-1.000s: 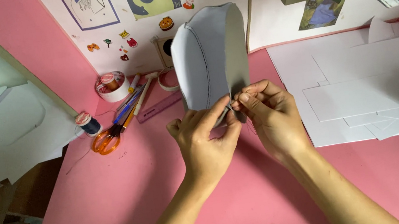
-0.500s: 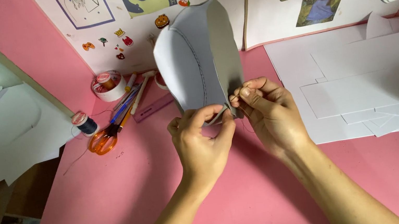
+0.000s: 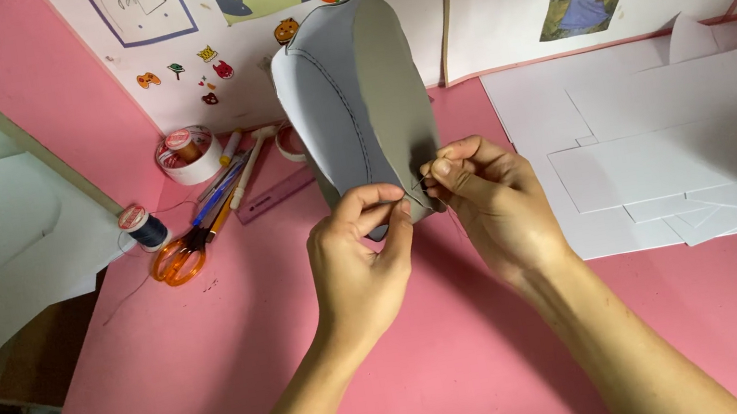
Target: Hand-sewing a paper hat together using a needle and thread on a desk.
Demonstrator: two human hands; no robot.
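Nearest to us, over the pink desk (image 3: 171, 382), our two forearms come up from the bottom edge and meet at a grey foam piece (image 3: 358, 106) held upright above the desk. Our left hand (image 3: 361, 271) has its fingers narrowed into a pinch on the lower edge of the piece, thumb in front and fingertips behind. Our right hand (image 3: 490, 208) pinches just beside it, thumb and forefinger closed on what looks like a needle with dark thread; the needle itself is too small to make out for certain.

Against the frames from a second and half a second ago, the piece now stands closer to us and larger in view, its curved face with the line of stitch marks turned more toward the left, and the two pinches have drawn closer together at the bottom corner. We judge that the seam work has reached that lower corner, so the hold has to stay tight there.

Further out on the left lie orange scissors (image 3: 179, 257), a spool of dark thread (image 3: 141, 227), a few pens and a purple ruler (image 3: 274, 195), then a roll of tape (image 3: 188, 154). To the right, white sheets (image 3: 669, 133) lie overlapped on the desk. Farthest back, the white wall (image 3: 200, 57) carries small stickers and drawings.
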